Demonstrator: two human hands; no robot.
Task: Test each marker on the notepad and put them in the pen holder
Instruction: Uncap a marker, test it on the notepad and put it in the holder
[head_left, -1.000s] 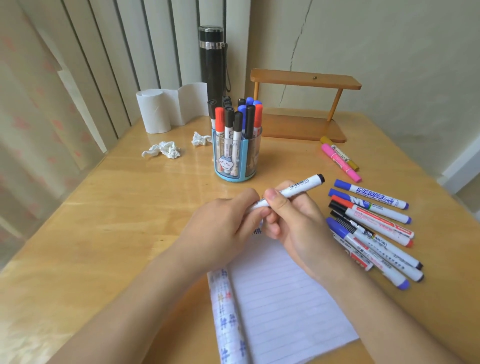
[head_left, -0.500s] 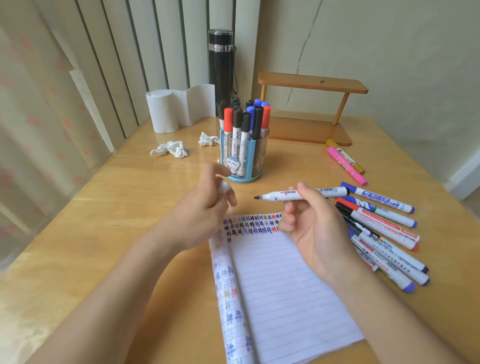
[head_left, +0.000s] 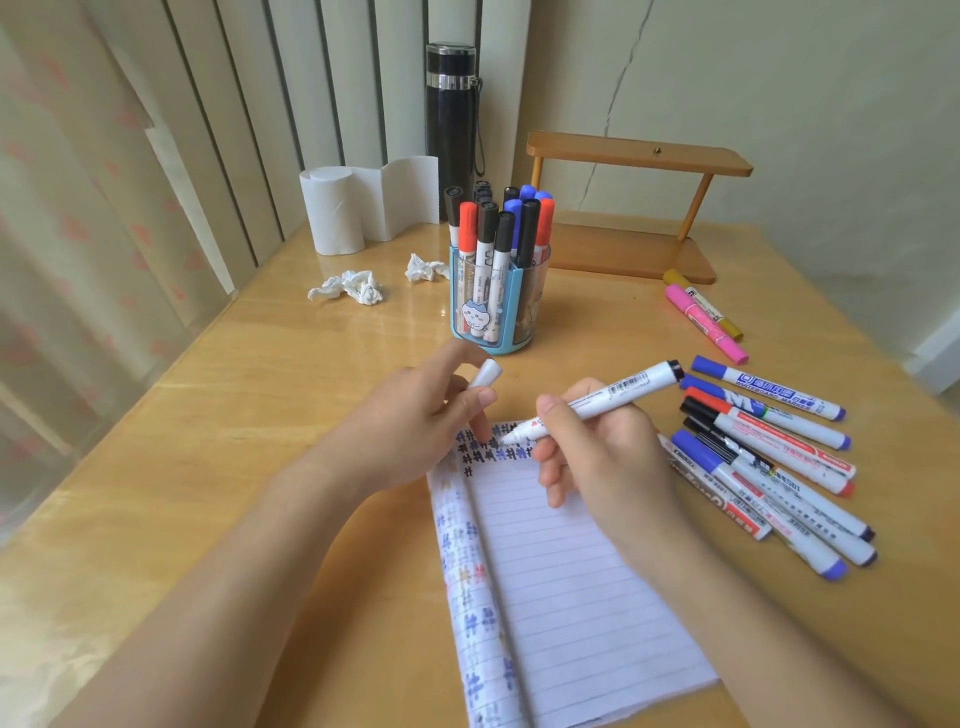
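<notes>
You are gripping an uncapped white marker in your right hand, thumb and fingers curling round its barrel. Its tip is meeting the top lines of the notepad among rows of "#" marks in black, blue and red. A barcode label is showing on the barrel, but its small print is reading too blurred to make out. Your left hand is holding the white cap just left of the tip, with one fingertip reaching down to the notepad's far edge. The two hands are staying apart, though near each other.

The pen holder, blue with a cartoon figure on its front, is standing on the worktop just beyond your hands, carrying red, black and blue capped markers upright. To the right, the loose markers are lying in a fan. The farthest blue-capped one is showing "WHITEBOARD MARKER". A pink marker and a yellow one are lying farther off, touching side by side.

Half a second ago you were holding the marker level above the notepad, its tip pointing left and clear of the paper. Now it is slanting down with the tip on the page. A second ago both hands were meeting on the marker; now the cap is sitting off it in your left hand.
</notes>
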